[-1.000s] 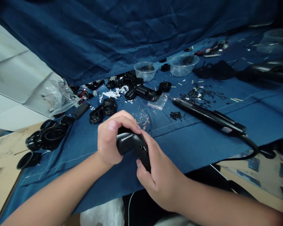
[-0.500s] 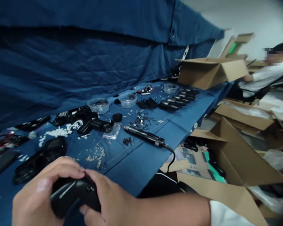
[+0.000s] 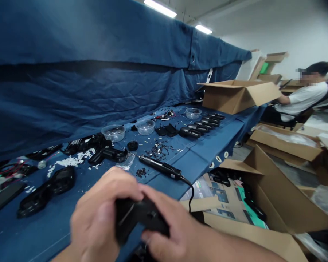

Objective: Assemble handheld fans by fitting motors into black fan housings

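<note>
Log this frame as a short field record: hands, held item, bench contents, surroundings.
left hand: grips the black handheld device
right hand: on the same device, fingers over its top
bench: blue cloth with an electric screwdriver, two clear plastic bowls, loose black housings
surroundings: open cardboard box at the bench's far end; another person seated beyond

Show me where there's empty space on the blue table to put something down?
Bare cloth lies between the electric screwdriver and the row of black housings. Around the clear bowls and black parts it is crowded with screws.
</note>
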### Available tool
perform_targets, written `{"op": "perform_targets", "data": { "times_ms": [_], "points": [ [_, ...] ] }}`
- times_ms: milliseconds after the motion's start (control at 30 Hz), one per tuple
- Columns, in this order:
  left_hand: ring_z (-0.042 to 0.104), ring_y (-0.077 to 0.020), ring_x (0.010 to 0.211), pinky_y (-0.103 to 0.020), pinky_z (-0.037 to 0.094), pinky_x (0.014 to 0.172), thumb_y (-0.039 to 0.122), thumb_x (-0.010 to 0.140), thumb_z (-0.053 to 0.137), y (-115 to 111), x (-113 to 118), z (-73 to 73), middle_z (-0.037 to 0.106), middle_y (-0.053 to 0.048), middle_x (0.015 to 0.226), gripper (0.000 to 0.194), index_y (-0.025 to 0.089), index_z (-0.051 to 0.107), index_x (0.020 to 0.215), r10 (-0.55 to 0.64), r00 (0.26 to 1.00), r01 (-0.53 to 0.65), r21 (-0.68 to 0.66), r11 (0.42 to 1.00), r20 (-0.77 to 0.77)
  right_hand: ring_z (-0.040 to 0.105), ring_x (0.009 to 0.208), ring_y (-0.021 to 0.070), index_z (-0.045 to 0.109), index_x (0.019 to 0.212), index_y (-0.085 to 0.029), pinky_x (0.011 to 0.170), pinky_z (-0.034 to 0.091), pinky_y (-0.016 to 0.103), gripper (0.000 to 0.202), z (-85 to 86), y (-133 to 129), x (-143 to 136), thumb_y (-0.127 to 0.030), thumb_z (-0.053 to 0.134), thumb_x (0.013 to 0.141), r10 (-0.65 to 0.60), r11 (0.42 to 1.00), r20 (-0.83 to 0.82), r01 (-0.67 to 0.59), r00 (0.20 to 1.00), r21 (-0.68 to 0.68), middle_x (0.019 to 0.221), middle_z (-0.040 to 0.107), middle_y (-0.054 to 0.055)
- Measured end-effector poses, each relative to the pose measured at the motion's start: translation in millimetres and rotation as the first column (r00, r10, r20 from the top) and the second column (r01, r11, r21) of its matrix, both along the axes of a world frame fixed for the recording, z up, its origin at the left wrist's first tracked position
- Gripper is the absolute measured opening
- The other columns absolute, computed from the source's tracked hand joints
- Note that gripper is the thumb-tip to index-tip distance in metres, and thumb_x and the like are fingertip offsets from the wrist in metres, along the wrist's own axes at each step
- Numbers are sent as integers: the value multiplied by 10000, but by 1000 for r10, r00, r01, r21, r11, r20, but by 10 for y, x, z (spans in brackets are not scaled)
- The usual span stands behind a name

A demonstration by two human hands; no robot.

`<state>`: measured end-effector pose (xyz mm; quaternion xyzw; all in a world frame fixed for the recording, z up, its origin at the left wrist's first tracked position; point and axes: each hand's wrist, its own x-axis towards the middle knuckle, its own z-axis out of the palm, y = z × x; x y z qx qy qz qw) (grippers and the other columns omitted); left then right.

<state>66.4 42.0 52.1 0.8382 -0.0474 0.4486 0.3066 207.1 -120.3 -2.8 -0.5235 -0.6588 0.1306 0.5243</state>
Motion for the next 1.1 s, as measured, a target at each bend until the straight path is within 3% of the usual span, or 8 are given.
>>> {"op": "perform_targets", "data": {
  "times_ms": [67, 133, 233, 367, 500, 800, 967, 1100],
  "points": [
    [696, -239, 1072, -408, 581, 919, 253, 1130, 417, -63, 228, 60, 741, -25, 1143, 300, 327, 699, 1202, 8, 998, -5, 38, 999, -61, 633, 1478, 158, 414, 1730, -274, 1272, 535, 277, 662, 127, -190, 341, -510, 549, 1126, -211, 973, 222, 227, 952, -49, 1645, 586, 59],
    [688, -260, 1200, -417, 596, 988, 317, 1132, 501, 1, 354, -24, 715, -64, 1327, 273, 301, 638, 1367, 112, 978, -95, 104, 990, -177, 630, 1484, 157, 405, 1743, -321, 1235, 575, 287, 627, 168, -286, 775, -559, 447, 1164, -447, 846, 533, 533, 718, -7, 1643, 591, 28],
    [708, -294, 1209, -442, 636, 955, 413, 1134, 540, 156, 343, -329, 689, -110, 1402, 329, 267, 606, 1421, 289, 882, -236, 181, 955, -373, 676, 1400, 271, 446, 1739, -227, 1152, 637, 427, 631, 106, -234, 1489, -484, 451, 1163, -557, 703, 619, 711, 554, -3, 1605, 584, 144],
    [739, -293, 1178, -440, 664, 941, 397, 1128, 549, 188, 163, -687, 722, -96, 1343, 256, 272, 654, 1326, 327, 830, -265, 196, 944, -452, 714, 1221, 287, 551, 1661, -216, 1014, 668, 477, 554, -46, 30, 2190, -397, 566, 1138, -564, 552, 739, 834, 368, 6, 1572, 557, 180],
    [722, -289, 1223, -452, 650, 1020, 352, 1118, 545, 103, 28, -812, 718, -101, 1352, 255, 274, 639, 1342, 316, 828, -227, 237, 944, -463, 667, 1270, 230, 548, 1617, -199, 1077, 644, 438, 538, -142, 285, 2444, -365, 666, 1119, -458, 534, 847, 845, 268, 21, 1551, 566, 145],
    [692, -291, 1178, -462, 662, 977, 316, 1117, 525, 115, 0, -932, 704, -122, 1343, 273, 240, 604, 1367, 259, 843, -152, 253, 955, -471, 618, 1266, 243, 539, 1599, -183, 1089, 588, 440, 562, -116, 513, 2539, -450, 648, 1116, -281, 558, 950, 828, 135, 47, 1473, 578, 140],
    [682, -282, 1142, -459, 659, 965, 284, 1104, 544, 93, -2, -919, 708, -115, 1321, 256, 217, 622, 1339, 227, 847, -125, 235, 964, -480, 592, 1310, 263, 575, 1560, -183, 1163, 524, 488, 547, -153, 559, 2623, -503, 621, 1119, -277, 519, 950, 854, 147, 19, 1483, 578, 136],
    [671, -275, 1142, -450, 656, 957, 275, 1105, 560, 90, -9, -906, 703, -115, 1329, 260, 203, 631, 1344, 213, 836, -120, 210, 970, -506, 607, 1360, 259, 649, 1466, -163, 1214, 525, 514, 491, -21, 652, 2818, -509, 643, 1118, -257, 497, 938, 864, 233, -78, 1453, 625, 128]
  ]
}}
